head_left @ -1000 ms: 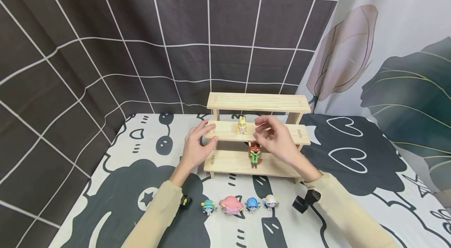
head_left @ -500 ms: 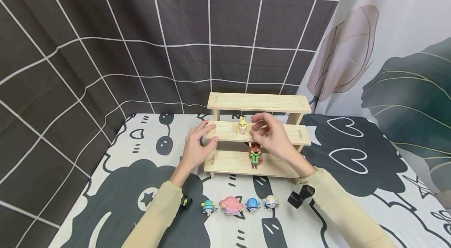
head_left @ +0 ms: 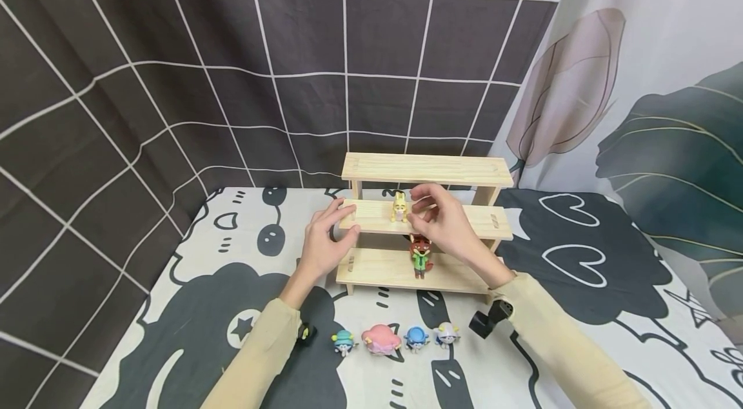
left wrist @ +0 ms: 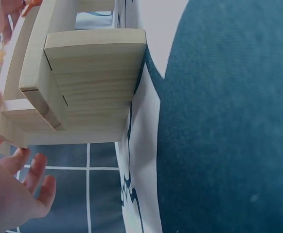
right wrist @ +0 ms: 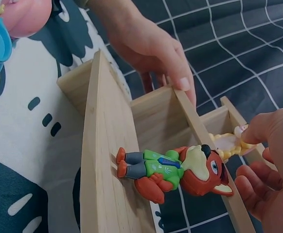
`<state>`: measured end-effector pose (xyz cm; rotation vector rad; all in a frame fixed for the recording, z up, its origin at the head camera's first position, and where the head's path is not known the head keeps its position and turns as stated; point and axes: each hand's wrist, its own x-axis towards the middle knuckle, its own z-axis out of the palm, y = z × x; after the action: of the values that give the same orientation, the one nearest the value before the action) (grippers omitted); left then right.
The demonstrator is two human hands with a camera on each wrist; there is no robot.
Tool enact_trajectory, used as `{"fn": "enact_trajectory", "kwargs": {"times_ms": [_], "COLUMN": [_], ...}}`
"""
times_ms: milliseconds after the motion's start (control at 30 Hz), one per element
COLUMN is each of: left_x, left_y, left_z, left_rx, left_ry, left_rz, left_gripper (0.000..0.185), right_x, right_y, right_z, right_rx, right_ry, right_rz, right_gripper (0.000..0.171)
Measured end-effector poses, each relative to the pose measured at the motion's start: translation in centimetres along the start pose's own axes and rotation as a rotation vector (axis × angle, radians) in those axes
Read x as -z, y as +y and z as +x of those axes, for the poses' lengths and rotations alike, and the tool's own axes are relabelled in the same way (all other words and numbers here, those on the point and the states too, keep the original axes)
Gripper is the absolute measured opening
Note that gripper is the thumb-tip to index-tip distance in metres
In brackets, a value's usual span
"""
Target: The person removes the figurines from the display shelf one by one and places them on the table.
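Observation:
A three-tier wooden display shelf [head_left: 426, 169] stands on the bedding. At the left end of its middle board, my left hand [head_left: 327, 238] grips the board, thumb at the front and fingers behind. A yellow rabbit-like figurine [head_left: 398, 208] stands upright on the middle tier. My right hand [head_left: 444, 220] is right beside it, fingers loosely bent. In the right wrist view the thumb overlaps the yellow figurine [right wrist: 229, 144]; whether they touch cannot be made out. Below, a fox figurine [head_left: 420, 257] in a green shirt stands on the bottom tier.
In front of the shelf several figurines line up on the bedding: a green-hatted one [head_left: 344, 342], a pink one [head_left: 381, 339], a blue one [head_left: 416, 338] and a white one [head_left: 446, 334]. A dark grid curtain [head_left: 307, 99] hangs behind.
My right hand has moved slightly left, closer to the yellow figurine. My left hand stays on the middle board. The figurines look unmoved.

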<state>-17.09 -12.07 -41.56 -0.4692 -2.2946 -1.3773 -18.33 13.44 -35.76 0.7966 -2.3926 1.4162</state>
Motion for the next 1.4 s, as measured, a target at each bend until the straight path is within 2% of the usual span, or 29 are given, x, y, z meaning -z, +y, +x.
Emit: {"fn": "enact_trajectory", "kwargs": {"times_ms": [967,1400], "left_x": [0.00,0.07], "left_y": [0.03,0.11], "left_z": [-0.06,-0.14], "left_rx": [-0.025,-0.009], "left_ry": [0.007,-0.001], "left_rz": [-0.001,0.004], "left_gripper": [0.039,0.038], "right_x": [-0.72,-0.78], "right_y": [-0.15,-0.08], "right_z": [0.98,1.02], "right_rx": [0.030,0.023], "right_ry": [-0.053,-0.069], "right_rz": [-0.045,-0.047], "right_gripper": [0.045,0.041]}}
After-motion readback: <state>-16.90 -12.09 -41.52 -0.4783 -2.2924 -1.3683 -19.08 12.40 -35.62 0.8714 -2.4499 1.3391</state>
